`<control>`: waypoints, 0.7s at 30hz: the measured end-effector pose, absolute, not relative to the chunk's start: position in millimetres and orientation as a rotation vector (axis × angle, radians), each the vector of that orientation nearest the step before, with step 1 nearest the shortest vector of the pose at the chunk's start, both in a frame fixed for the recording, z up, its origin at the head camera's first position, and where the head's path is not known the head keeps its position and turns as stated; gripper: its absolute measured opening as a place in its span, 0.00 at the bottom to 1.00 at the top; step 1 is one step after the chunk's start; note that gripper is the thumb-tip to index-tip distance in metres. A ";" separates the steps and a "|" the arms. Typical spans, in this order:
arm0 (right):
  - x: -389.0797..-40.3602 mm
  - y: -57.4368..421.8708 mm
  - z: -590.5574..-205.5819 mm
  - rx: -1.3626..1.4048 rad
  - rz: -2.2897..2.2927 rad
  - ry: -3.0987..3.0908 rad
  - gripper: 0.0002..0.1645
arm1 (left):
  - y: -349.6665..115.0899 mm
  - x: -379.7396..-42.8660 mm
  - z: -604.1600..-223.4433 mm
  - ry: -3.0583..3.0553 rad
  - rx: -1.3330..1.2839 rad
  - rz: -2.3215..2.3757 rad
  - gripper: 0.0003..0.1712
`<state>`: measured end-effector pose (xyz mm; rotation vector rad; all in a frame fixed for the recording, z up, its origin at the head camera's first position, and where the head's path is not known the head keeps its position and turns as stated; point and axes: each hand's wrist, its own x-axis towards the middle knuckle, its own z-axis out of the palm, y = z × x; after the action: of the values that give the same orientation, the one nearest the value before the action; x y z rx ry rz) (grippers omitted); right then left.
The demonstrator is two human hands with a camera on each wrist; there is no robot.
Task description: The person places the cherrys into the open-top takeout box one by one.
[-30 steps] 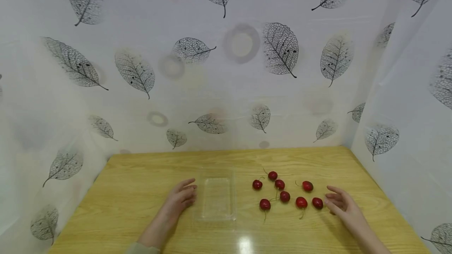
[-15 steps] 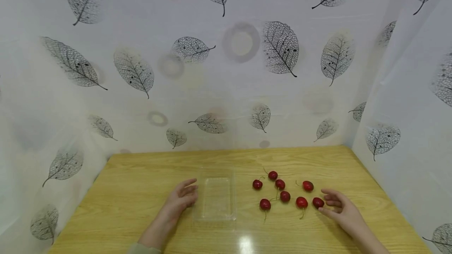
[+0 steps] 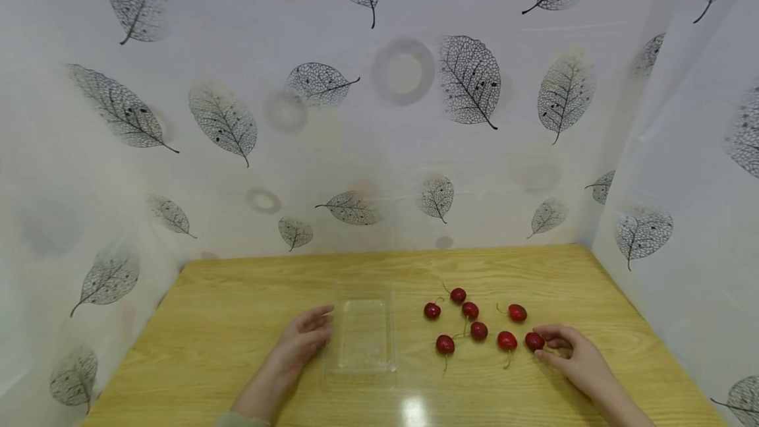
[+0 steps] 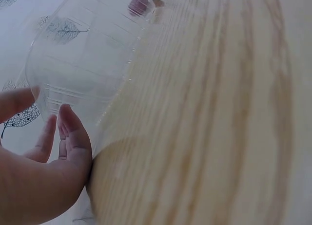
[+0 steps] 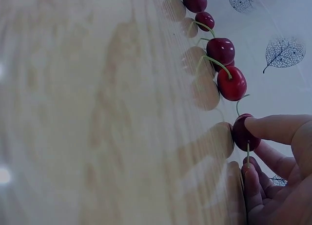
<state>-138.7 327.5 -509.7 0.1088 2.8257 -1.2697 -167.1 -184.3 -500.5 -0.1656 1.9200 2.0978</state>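
Note:
My right hand (image 3: 578,356) pinches the dark red cherry (image 5: 242,133) at the right end of the group, thumb on one side and fingers on the other. That cherry rests on the table, its stem pointing toward the palm in the right wrist view. A brighter red cherry (image 3: 506,341) lies just left of it, stem toward the front. At the left side of a clear plastic box (image 4: 90,49), my left hand (image 3: 301,341) lies with relaxed fingers, fingertips right at the box's wall. Nothing shows inside the box.
Several more cherries lie between the box and my right hand, among them one cherry (image 3: 445,344) at the front and another cherry (image 3: 458,295) at the back. The wooden table (image 3: 237,295) ends at leaf-patterned sheeting (image 3: 379,150) behind and on both sides.
My right hand has moved left to the rightmost cherry, and its thumb and fingers have closed on it. The left hand has stayed beside the box with only a slight finger shift.

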 end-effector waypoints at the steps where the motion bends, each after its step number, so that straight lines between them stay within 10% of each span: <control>1: -138.8 327.2 -509.0 0.114 -1.268 2.820 0.25 | -185.0 -167.3 -501.0 1.913 -0.158 2.100 0.37; 21: -139.4 326.7 -500.0 0.151 -1.256 2.757 0.27 | -191.8 -164.8 -506.0 1.815 -0.072 2.118 0.38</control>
<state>-139.4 326.7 -500.0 0.1515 2.7569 -1.2563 -164.8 -191.8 -506.0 -0.0721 1.8148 2.1182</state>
